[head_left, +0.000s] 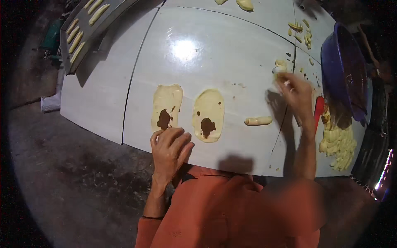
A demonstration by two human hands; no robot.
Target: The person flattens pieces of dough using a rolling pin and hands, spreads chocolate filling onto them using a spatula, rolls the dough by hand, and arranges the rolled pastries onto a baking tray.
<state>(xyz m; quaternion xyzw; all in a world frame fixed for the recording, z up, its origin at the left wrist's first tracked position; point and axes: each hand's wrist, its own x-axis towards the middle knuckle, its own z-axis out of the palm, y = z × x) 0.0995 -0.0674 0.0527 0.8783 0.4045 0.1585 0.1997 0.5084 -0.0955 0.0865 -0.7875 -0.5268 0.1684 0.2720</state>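
Two flattened pale dough pieces, a left one (167, 99) and a right one (209, 103), each carry a dark brown blob of filling. My left hand (169, 146) is at the left piece's lower edge, fingers curved and apart. A rolled dough piece (258, 120) lies to the right. Farther up, my right hand (295, 93) has its fingers closed at a small pale lump (280, 63); what exactly they hold is unclear. A red-handled tool (319, 105) lies beside my right forearm, partly hidden.
A metal tray (68, 58) with several dough sticks sits upper left. A purple basin (343, 74) stands at the right, with a pile of pale strips (337, 146) below it. Scraps (306, 37) and dough lumps (244, 5) lie at the back. The worktop edge (99, 134) runs along the front.
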